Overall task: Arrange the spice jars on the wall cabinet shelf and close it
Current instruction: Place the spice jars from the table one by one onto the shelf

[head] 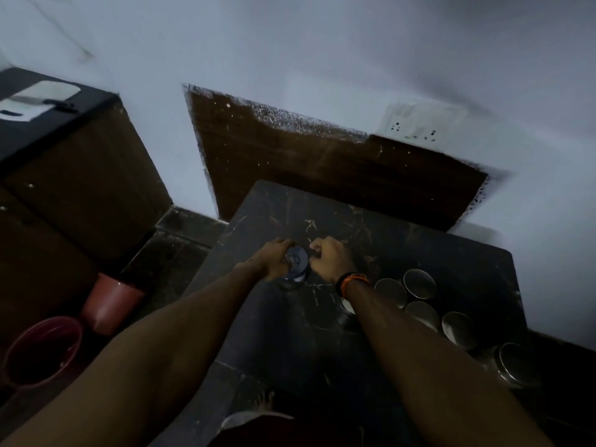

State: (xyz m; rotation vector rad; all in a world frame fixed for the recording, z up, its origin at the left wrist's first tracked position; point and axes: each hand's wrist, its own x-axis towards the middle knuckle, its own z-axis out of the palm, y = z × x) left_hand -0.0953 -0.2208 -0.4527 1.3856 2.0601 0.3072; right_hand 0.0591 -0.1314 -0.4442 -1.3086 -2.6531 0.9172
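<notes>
A clear jar with a blue lid point(296, 263) stands on the dark stone counter point(322, 333). My left hand point(272, 259) wraps its left side. My right hand point(329, 258) presses against its right side, fingers curled; an orange band circles that wrist. Several steel spice jars with shiny lids point(419, 283) stand in a cluster on the counter to the right, apart from my hands. No open cabinet shelf shows in the head view.
A brown wooden panel point(322, 162) is set in the white wall behind the counter, with a white socket plate point(416, 125) above it. A red bucket point(42, 353) and a red tub point(111, 303) stand on the floor at left. A dark brown cabinet point(80, 175) rises at left.
</notes>
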